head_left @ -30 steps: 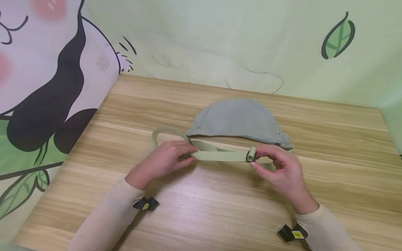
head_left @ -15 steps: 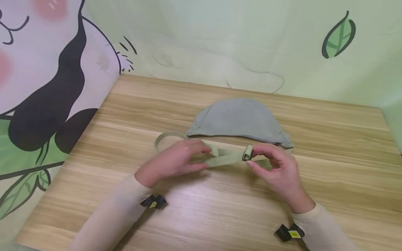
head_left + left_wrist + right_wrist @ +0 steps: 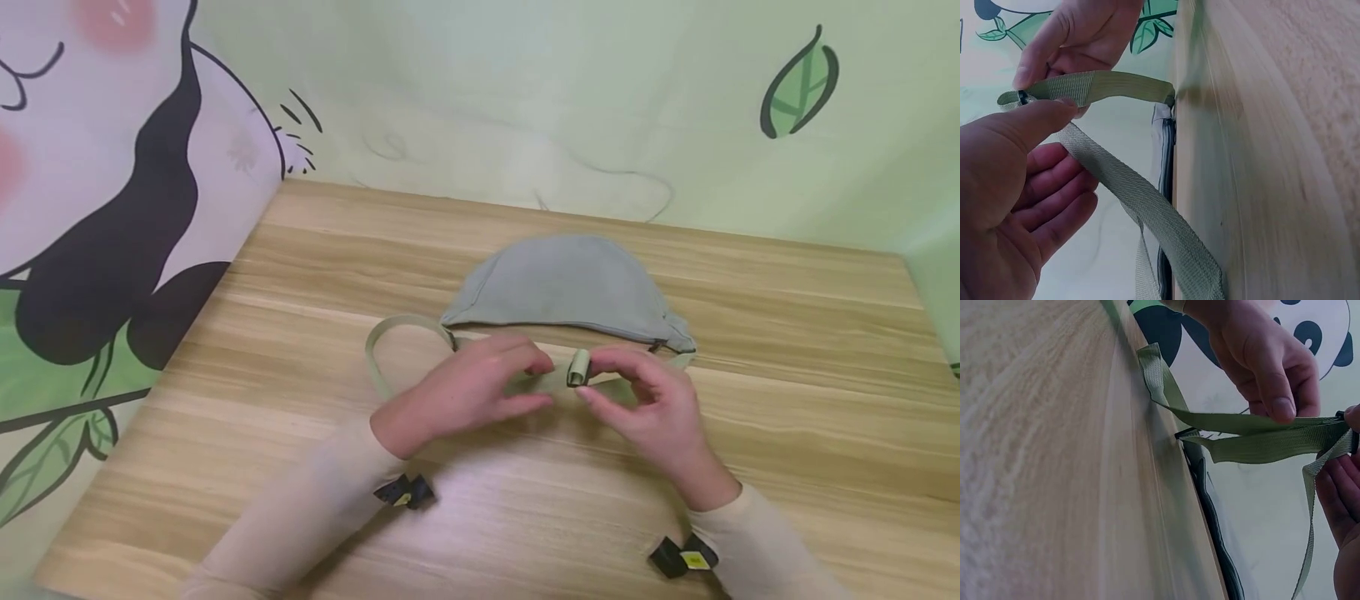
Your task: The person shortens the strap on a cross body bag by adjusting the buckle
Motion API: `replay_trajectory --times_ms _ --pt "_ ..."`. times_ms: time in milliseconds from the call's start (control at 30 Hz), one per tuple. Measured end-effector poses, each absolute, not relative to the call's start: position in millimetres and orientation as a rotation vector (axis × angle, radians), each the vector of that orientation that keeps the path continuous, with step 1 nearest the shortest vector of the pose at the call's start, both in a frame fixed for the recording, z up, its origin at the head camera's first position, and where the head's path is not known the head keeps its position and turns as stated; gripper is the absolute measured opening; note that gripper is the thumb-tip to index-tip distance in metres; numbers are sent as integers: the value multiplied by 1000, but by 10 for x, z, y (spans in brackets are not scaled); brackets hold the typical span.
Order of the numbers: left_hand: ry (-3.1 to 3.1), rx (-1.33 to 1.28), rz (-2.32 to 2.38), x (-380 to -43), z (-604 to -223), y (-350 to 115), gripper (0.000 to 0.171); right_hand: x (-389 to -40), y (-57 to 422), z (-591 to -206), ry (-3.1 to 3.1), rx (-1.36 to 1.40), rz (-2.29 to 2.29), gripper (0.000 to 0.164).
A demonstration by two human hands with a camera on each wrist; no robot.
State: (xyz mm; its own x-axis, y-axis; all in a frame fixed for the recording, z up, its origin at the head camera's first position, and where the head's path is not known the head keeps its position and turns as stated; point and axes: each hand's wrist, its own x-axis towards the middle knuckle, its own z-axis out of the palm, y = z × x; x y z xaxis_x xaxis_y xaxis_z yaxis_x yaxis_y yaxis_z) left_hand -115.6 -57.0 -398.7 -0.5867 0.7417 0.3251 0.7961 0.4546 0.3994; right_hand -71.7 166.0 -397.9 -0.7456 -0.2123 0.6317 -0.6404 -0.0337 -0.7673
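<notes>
A grey half-moon waist bag [image 3: 566, 283] lies on the wooden table, its long zipped edge facing me. My right hand [image 3: 652, 400] pinches the small black strap slider [image 3: 1022, 97], where the pale green strap [image 3: 405, 321] forms a short loop, in front of the bag. Just left of the slider, my left hand [image 3: 472, 383] has its thumb and index finger apart on either side of the strap. In the left wrist view its thumb overlaps the webbing [image 3: 1141, 194], with the other fingers loosely bent below. Part of the strap is hidden behind the left hand in the head view.
The wooden table [image 3: 787, 375] extends around the bag to a pale green backdrop [image 3: 480, 100] printed with a panda and leaves. A curved length of strap stands out to the left of the left hand. Black wrist mounts [image 3: 405, 492] hang below both sleeves.
My left hand has slid right along the strap toward the slider, its finger and thumb parting. The right hand, still pinching the slider, has shifted slightly left. The bag stays put.
</notes>
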Motion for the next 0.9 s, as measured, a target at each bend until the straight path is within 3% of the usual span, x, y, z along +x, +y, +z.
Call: replay_trajectory --times_ms 900 --pt "-2526 -1384 -763 -1174 -4019 -698 16 -707 1646 -4044 -1905 887 1908 41"
